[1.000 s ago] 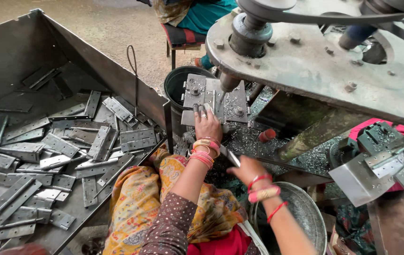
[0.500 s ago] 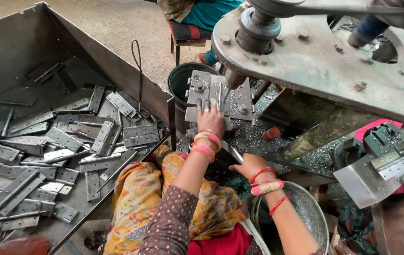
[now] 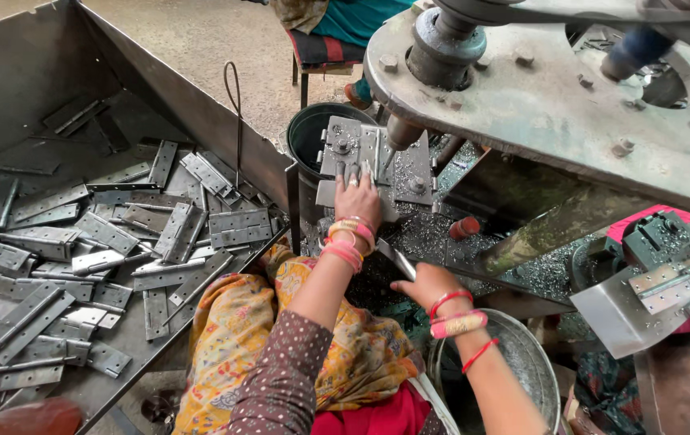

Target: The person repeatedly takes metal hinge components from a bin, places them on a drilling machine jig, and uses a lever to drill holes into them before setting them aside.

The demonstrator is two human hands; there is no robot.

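The left hand lies flat with fingers spread forward, pressing down on a grey metal hinge plate that sits on the jig under the drill spindle of the heavy press. The right hand is curled loosely, and a flat strip of metal pokes out from between thumb and fingers; how tightly it is gripped I cannot tell. Both wrists carry pink and red bangles. To the left, a big sheet-steel bin holds a loose heap of dull grey hinges, flat rectangles with knuckled edges, lying every which way. Behind the jig stands a dark round bucket. Under the right forearm is a round metal basin, its contents unclear. Fine bright swarf litters the bed around the jig.
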